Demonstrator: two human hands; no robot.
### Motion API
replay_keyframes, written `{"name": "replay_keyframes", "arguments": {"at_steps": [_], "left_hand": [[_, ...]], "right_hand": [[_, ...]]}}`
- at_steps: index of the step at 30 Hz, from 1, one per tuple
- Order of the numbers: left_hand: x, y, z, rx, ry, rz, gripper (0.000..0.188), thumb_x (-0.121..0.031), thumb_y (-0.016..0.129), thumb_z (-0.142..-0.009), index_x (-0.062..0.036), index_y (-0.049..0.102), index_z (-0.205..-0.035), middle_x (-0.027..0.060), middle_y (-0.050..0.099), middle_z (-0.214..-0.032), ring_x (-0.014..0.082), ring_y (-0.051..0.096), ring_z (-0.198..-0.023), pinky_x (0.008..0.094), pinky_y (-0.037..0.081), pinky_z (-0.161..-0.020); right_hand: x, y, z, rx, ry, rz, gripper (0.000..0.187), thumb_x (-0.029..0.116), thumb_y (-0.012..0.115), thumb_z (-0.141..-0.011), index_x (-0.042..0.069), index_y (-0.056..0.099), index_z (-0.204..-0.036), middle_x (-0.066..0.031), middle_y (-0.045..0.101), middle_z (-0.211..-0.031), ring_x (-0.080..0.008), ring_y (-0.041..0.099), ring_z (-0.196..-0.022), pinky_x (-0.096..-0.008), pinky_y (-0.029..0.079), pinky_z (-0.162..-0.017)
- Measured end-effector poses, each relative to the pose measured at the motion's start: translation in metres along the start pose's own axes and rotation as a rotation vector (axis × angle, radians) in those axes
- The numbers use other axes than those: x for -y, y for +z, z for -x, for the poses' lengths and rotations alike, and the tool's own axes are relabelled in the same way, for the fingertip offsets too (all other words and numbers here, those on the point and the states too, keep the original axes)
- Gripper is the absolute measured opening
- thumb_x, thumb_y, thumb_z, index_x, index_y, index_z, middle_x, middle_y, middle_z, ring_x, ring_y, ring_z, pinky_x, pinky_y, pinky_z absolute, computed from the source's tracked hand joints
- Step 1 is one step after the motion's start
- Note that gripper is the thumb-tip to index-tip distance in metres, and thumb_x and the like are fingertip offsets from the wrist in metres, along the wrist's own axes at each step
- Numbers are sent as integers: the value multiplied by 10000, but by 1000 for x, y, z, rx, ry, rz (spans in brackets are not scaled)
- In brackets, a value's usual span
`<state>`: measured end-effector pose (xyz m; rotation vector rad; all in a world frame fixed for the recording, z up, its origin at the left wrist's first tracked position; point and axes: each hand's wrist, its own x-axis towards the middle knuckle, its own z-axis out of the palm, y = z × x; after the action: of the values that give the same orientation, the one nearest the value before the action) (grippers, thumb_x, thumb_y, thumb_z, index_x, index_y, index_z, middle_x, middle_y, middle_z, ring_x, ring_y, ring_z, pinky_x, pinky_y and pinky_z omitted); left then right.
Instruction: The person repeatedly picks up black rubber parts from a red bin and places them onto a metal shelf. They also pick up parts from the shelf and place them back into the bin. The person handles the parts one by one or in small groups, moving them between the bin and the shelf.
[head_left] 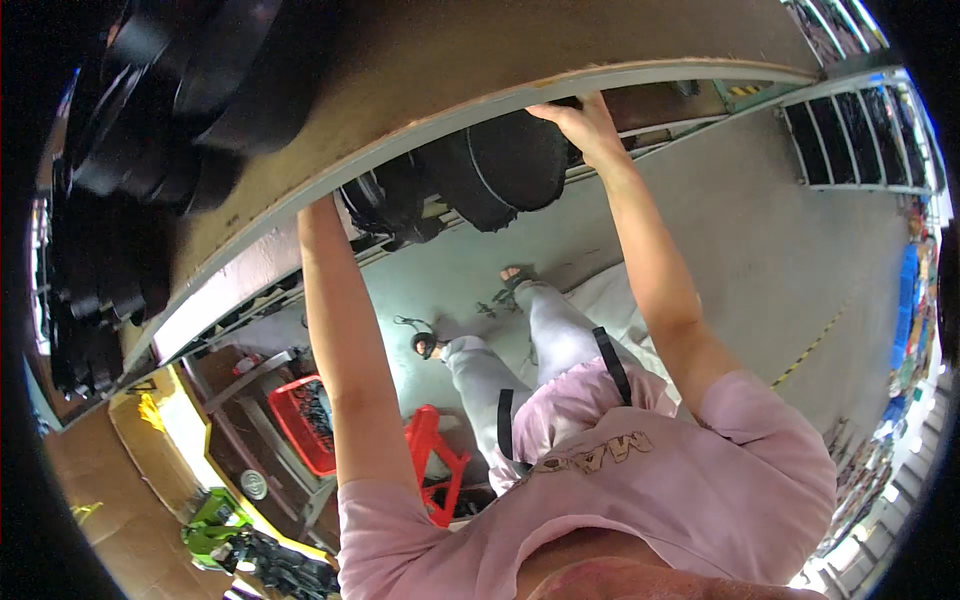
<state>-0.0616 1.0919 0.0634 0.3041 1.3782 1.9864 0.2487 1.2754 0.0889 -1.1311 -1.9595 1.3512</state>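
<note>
Under the front edge of a brown shelf board (480, 95), several black, round-edged pieces (515, 170) sit side by side like a bundle of rolls or folded bands. My right hand (590, 128) is at their right end, thumb stretched across the top and gripping there; its other fingers are mostly hidden by the board edge. My left forearm (330, 290) reaches up to the left end of the black pieces, where the board covers my left hand completely. Exactly what the black pieces are cannot be made out.
More black curved pieces (190, 110) are stacked on the upper board at left. A red basket (305, 425) with dark items and a red plastic stool (435, 465) stand low at left. Cardboard boxes (120, 480) lie beyond. Metal racks (860, 140) stand at far right.
</note>
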Motion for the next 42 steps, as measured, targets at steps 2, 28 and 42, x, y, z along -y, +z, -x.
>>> {"name": "replay_keyframes", "arguments": {"at_steps": [2,28,42], "left_hand": [[5,10,1,-22,0,-64,567,-414,564,-822,18,506,-1185,152,540,-1180,283,533,-1058,415,438,-903],[46,96,44,155,-116,-479,646,-462,548,-776,-38,463,-1256,158,509,-1227,331,533,-1067,465,443,-917],[67,118,38,207,-39,-523,629,-452,605,-751,-51,502,-1224,143,554,-1185,314,569,-1029,473,469,-880]], "right_hand": [[-2,-6,7,-44,-1,184,752,494,708,-672,59,495,-1248,-200,455,-1298,-348,400,-1228,-399,313,-1035],[-51,-71,-2,-229,71,23,846,555,696,-640,-76,468,-1155,-245,548,-1003,-346,560,-945,-409,482,-759],[-128,-192,-51,-731,-61,764,383,310,566,-784,100,593,-1103,-163,544,-1164,-321,460,-1137,-468,380,-884]]}}
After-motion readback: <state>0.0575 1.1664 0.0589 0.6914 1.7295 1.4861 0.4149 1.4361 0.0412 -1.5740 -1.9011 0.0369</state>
